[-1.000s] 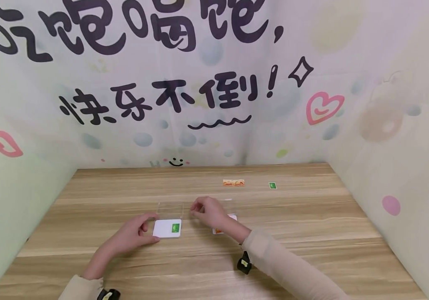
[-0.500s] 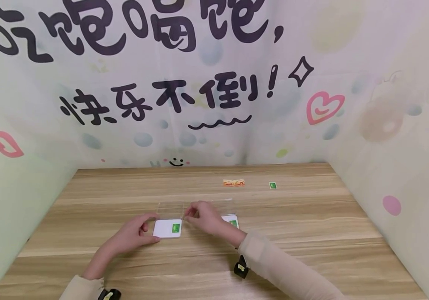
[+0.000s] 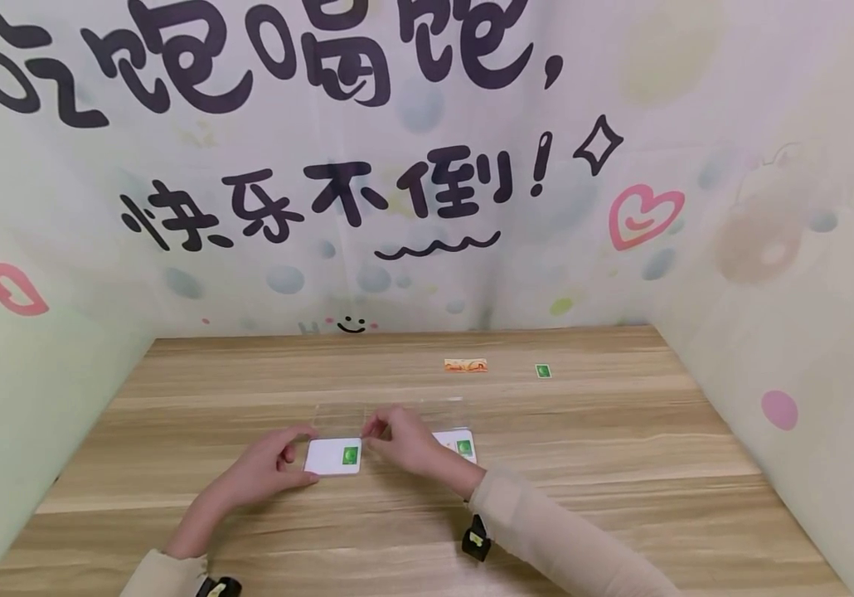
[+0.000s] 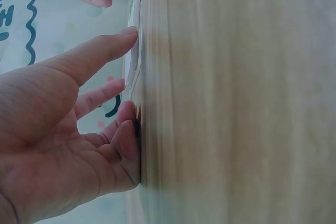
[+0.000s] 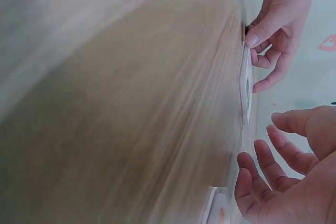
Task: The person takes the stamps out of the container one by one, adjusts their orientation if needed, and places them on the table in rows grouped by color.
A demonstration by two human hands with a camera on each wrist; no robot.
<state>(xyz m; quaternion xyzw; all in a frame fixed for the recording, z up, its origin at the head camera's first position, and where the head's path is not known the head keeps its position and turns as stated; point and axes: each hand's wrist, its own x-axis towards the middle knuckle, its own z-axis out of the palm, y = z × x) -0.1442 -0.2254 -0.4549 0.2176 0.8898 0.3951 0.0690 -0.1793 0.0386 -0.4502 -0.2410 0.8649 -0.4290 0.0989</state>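
Observation:
My left hand (image 3: 251,466) holds the left edge of a small flat clear plastic case, thumb at the near corner, index finger at the far corner. The case lies on the table with its clear lid (image 3: 341,418) folded back. Inside is a white card (image 3: 325,457) bearing a green stamp-like picture (image 3: 350,456). By the case's right side, near the hinge, hovers my right hand (image 3: 406,441), its fingers loosely bent with nothing visible between them in the right wrist view. A second such case (image 3: 458,438) lies to the right, partly hidden behind the right hand and wrist.
Toward the back of the wooden table (image 3: 621,464) lie an orange patterned strip (image 3: 465,366) and a small green stamp-like piece (image 3: 542,371). Printed walls (image 3: 427,290) border the table at the back and both sides.
My right hand has moved left and slightly nearer, from over the second case to the first case's right side, uncovering the second case's green picture. The left hand has stayed put.

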